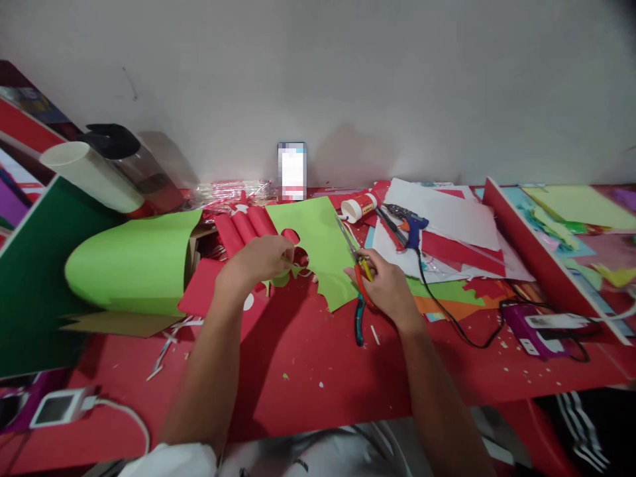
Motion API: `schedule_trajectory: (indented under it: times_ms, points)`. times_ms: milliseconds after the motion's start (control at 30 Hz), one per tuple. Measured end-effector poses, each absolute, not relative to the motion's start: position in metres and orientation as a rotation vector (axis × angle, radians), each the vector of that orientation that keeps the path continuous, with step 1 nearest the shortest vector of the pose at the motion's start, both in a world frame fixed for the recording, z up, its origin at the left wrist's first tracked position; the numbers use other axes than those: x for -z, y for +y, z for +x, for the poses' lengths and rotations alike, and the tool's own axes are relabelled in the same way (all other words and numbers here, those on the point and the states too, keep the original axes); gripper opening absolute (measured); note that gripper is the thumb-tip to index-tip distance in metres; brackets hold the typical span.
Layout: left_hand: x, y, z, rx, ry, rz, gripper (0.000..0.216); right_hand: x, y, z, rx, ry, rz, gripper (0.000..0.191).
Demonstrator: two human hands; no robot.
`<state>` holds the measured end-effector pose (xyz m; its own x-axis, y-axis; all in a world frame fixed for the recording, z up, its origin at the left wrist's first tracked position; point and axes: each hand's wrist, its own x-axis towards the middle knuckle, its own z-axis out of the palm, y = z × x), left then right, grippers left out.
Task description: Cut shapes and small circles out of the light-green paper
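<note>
Green paper sheet [318,245] is lying on the red table [308,371], pretty much dead centre, between both hands. Left hand [261,260] is pinching its left edge, right by the round cutouts. Right hand [385,288] is closed around the scissors [358,278], blades slid over the sheet's right side and aimed up and away toward the wall. Looks partway done to me: lower edge is already jagged and a curvy bit is cut out, but most of the sheet is still whole. Its long axis runs from the near edge back toward the wall, tilted slightly left.
</note>
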<state>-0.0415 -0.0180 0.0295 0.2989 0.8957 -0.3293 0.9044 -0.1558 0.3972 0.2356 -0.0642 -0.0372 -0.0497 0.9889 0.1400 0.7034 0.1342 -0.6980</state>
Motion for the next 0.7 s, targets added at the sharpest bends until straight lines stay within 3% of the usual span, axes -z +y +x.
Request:
schedule_trajectory:
  times_ms: [100, 300, 700]
  points:
    - [-0.039, -0.028, -0.035, 0.271, 1.683, 2.007, 0.026, 0.046, -0.061, 0.236, -0.387, -1.904, -1.745, 0.038]
    - [-0.045, -0.035, -0.015, 0.575, 1.728, 2.038, 0.045, 0.056, -0.058, 0.239, -0.291, -2.024, -1.734, 0.046]
    - [-0.038, -0.034, -0.001, 0.684, 1.747, 2.069, 0.038, 0.06, -0.064, 0.236, -0.238, -2.2, -1.774, 0.036]
